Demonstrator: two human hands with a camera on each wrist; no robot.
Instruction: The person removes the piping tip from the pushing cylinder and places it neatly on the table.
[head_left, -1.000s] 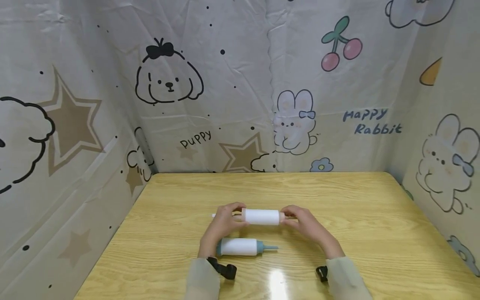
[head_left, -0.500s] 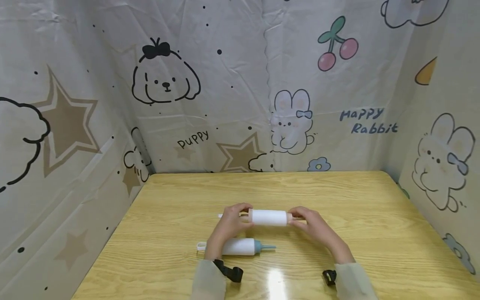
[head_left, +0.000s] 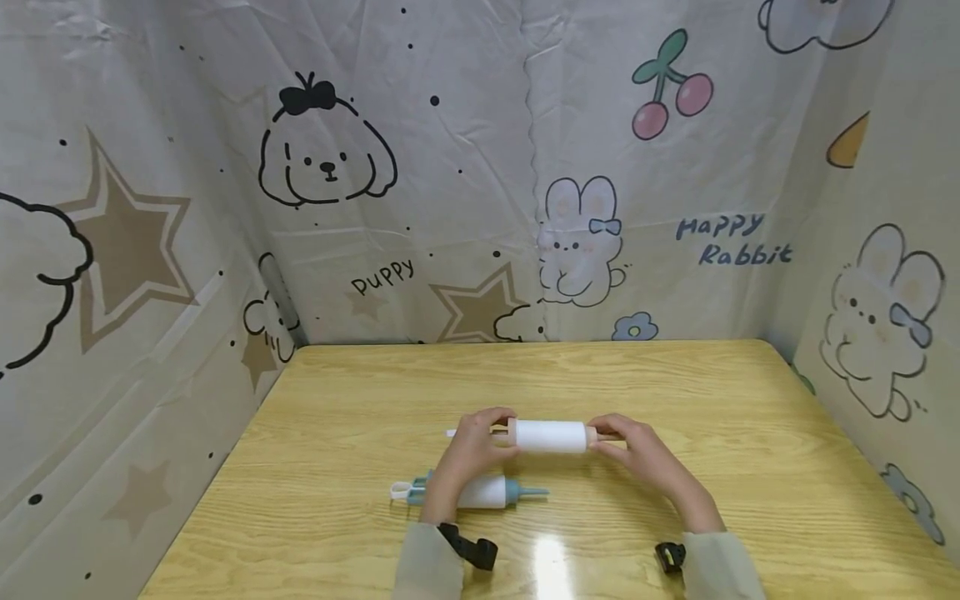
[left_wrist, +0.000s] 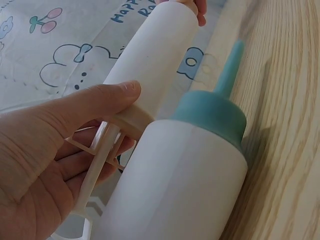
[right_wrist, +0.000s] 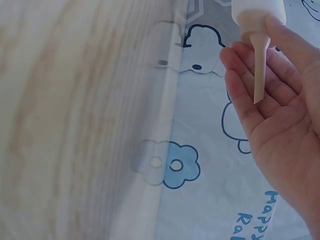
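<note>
A large syringe with a white barrel (head_left: 551, 436) and beige ends lies level between both hands in the head view. My left hand (head_left: 472, 450) grips its flange end, thumb along the barrel's edge; the beige plunger rod (left_wrist: 102, 162) runs past the palm in the left wrist view. At the other end, my right hand (head_left: 648, 458) pinches the beige cap, and the slim nozzle (right_wrist: 260, 70) points over the fingers in the right wrist view. A second syringe, white with teal ends (head_left: 483, 492), lies nearer on the table, partly hidden by the left forearm.
The wood-grain table (head_left: 360, 383) is enclosed by a cartoon-printed cloth (head_left: 465, 167) at the back and sides. The teal syringe's white ring handle (head_left: 401, 490) sticks out left of the left wrist. Black straps (head_left: 472, 550) circle both wrists.
Both hands have shifted right together with the beige-ended syringe, keeping their hold. More of the teal syringe's handle end now shows beside the left forearm. The head view has turned slightly.
</note>
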